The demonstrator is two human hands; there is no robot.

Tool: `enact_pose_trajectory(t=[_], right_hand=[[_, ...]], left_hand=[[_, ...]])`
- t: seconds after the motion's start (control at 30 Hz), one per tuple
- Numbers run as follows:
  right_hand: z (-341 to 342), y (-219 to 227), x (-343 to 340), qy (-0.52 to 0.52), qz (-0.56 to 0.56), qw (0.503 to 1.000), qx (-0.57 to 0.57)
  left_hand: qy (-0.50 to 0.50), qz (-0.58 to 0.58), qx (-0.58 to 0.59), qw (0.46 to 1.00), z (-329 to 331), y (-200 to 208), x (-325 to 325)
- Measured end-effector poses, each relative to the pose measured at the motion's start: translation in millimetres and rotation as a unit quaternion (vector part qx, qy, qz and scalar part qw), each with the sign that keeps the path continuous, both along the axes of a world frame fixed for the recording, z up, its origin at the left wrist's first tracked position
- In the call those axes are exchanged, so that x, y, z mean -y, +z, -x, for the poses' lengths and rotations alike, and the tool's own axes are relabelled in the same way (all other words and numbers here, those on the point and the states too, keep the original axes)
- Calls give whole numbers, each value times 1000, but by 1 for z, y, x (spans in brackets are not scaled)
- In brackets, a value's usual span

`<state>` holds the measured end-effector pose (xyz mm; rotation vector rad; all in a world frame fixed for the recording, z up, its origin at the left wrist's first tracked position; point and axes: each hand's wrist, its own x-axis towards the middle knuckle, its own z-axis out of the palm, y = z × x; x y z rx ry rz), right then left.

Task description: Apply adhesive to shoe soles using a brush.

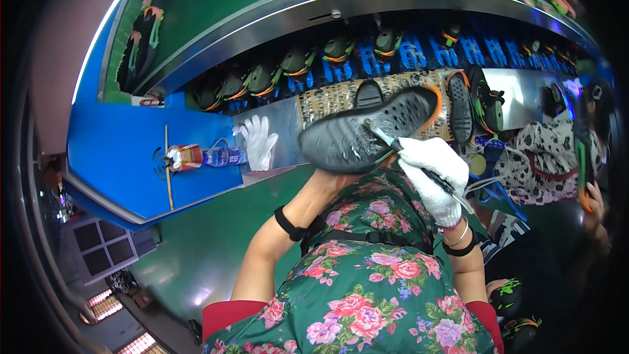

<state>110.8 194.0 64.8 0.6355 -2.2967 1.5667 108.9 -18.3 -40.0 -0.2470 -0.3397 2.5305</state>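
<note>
A large black shoe sole [341,134] with an orange rim at one end is held up over the bench, its inner face with rows of holes turned up. My left hand [331,182], bare, grips it from below at the near edge; most of the fingers are hidden under the sole. My right hand [432,172], in a white glove, is closed around a brush [386,136]. The brush's tip touches the sole's surface near its middle, where wet, shiny streaks show. Just beyond lies another black sole [369,94], partly covered.
Brown ridged matting [321,103] covers part of the bench. More soles [460,115] lie to the right. Behind, several shoes [298,60] stand on a blue rack. At left are a white glove [259,141] and a bottle [224,157]. A co-worker's hand [595,206] holds a sole at far right.
</note>
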Motion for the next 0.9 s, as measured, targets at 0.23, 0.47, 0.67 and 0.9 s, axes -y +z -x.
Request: enact_pose_trajectory(t=[0.23,0.47,0.67,0.9], right_hand=[[9,11,2,-33,25,998,-43],[23,31,6,-67,-24,994,-82],[30,25,0,-31,-113,990,-73],[23,19,9,-16,-80,995,-49]], left_hand=[[-50,79,-48,994,-1,16,7],[-67,122,-7,990,4,29,-17],[-60,221,-35,973,-8,24,-18],[-52,183,-30,981,-2,16,-13]])
